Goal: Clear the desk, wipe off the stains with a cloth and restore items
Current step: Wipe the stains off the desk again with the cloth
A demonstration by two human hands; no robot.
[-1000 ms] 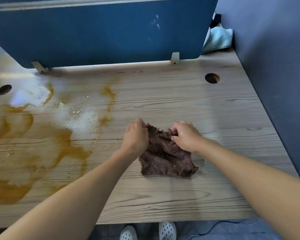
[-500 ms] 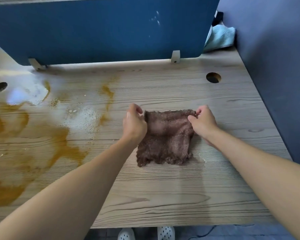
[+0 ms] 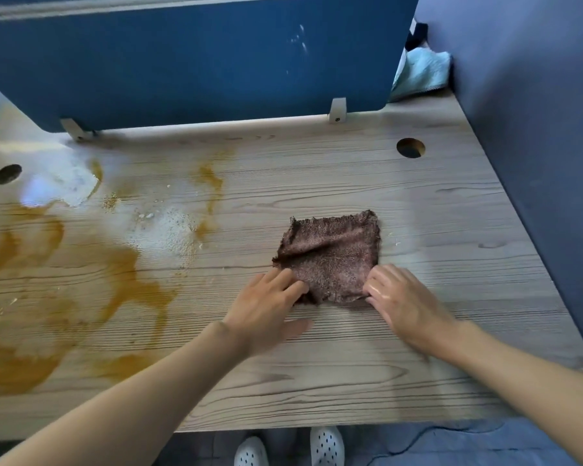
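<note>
A brown fuzzy cloth (image 3: 332,253) lies spread flat on the wooden desk (image 3: 350,375), right of centre. My left hand (image 3: 266,307) pinches its near left corner, and my right hand (image 3: 401,301) pinches its near right corner. Orange-brown stains (image 3: 122,284) and white powdery residue (image 3: 169,230) cover the left half of the desk.
A blue divider panel (image 3: 189,62) stands along the back edge, and a blue-grey wall (image 3: 532,129) closes the right side. A light blue cloth (image 3: 421,74) is bunched in the far right corner. Two cable holes (image 3: 410,148) (image 3: 7,173) pierce the desk. White shoes (image 3: 326,445) show below the front edge.
The cloth was bunched, then pulled out flat by its far corners. Both hands have since moved back from the far corners to the near corners.
</note>
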